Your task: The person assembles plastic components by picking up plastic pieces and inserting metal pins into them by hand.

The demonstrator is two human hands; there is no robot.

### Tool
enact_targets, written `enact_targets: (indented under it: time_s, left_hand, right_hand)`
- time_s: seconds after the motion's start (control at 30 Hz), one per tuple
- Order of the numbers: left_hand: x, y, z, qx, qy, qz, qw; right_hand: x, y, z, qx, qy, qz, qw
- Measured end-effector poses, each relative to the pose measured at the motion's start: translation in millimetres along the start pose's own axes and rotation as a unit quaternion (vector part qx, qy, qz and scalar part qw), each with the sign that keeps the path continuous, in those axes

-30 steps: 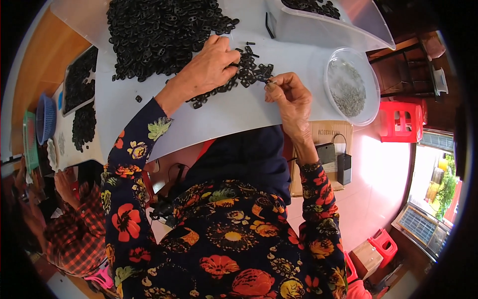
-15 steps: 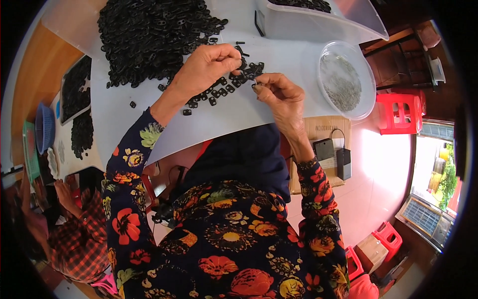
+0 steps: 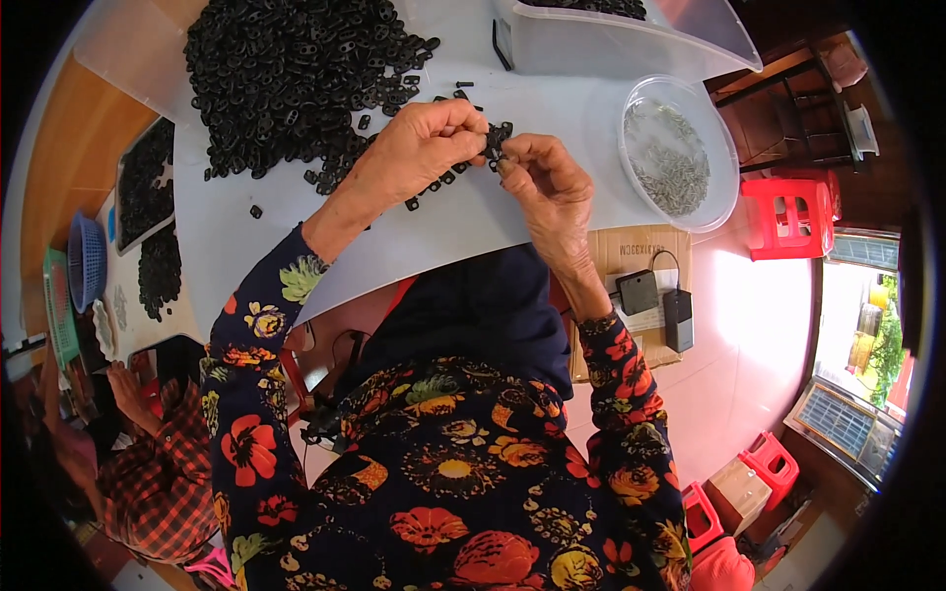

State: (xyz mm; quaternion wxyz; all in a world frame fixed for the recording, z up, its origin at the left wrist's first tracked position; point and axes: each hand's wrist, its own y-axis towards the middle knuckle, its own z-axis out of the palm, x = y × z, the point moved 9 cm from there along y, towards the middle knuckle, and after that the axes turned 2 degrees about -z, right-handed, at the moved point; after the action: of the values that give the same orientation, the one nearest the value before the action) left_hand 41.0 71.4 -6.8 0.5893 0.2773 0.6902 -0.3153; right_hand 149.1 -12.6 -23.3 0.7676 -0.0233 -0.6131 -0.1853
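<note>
Two hands (image 3: 422,146) (image 3: 557,187), fingers curled, grip unclear; one black-parts heap (image 3: 286,79), one round bowl (image 3: 724,182).

Your pale table (image 3: 562,98) stands over a pinkish floor (image 3: 739,325), washed white by glare on your right. Beyond a red stool (image 3: 788,246), you have daylight and greenery showing through an opening (image 3: 884,345); lower right, a cardboard box (image 3: 736,494) sits among more red stools (image 3: 778,478).

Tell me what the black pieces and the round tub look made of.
Black pieces: probably moulded plastic, perhaps rubber, with a slight sheen; they look uniformly dark.
Round tub: likely clear, smooth plastic; its wall is translucent and catches highlights.
</note>
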Motion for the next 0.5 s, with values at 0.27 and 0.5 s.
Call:
enact_targets:
  time_s: [0.27, 0.5]
  left_hand:
    - [-6, 1, 3, -0.02, 0.01, 0.025, 0.999]
    - [-10, 3, 8, -0.007, 0.045, 0.042, 0.998]
  right_hand:
    - [0, 0, 0, 0.0, 0.014, -0.006, 1.0]
    - [4, 1, 1, -0.013, 0.006, -0.011, 1.0]
